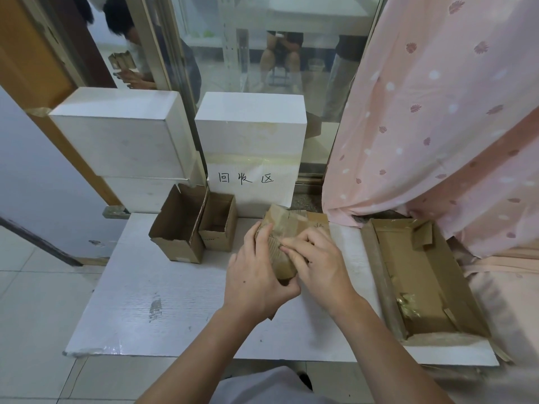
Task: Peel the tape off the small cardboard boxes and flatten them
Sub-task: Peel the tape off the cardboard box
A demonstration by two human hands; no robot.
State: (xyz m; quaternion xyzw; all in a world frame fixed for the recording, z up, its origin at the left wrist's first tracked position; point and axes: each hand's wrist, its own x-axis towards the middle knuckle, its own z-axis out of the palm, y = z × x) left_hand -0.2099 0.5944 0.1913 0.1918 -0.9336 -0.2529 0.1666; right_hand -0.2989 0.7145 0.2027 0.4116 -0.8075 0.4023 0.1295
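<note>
Head cam looks down at a white table [175,301] with both hands working on one small taped box [284,228], which sits near the middle of the table, a bit toward the far edge. That box is wrapped in shiny clear tape [287,220] and looks kinda crumpled.

Left hand [256,275] is cupped round the near-left side of the taped box, fingers curled over the top and thumb tucked under the near end, so it's gripping it. Right hand [318,263] is on the box's right side with its fingers [291,243] bent and the tips pressed onto the tape on top, like a pinch at the tape, but I honestly can't tell if any edge is lifted.

Just left of the taped box stand two open boxes touching each other: a taller one [178,228] with flaps up, and a shorter one [218,223] between it and the taped box.

Right of the taped box, at the table's right edge, lies a big shallow cardboard tray [455,275] with a crumpled wad of tape [408,304] in it.

Behind the taped box is a white block with a handwritten sign [248,178], and another white block [122,135] further left. A pink curtain [437,112] hangs behind the tray.
</note>
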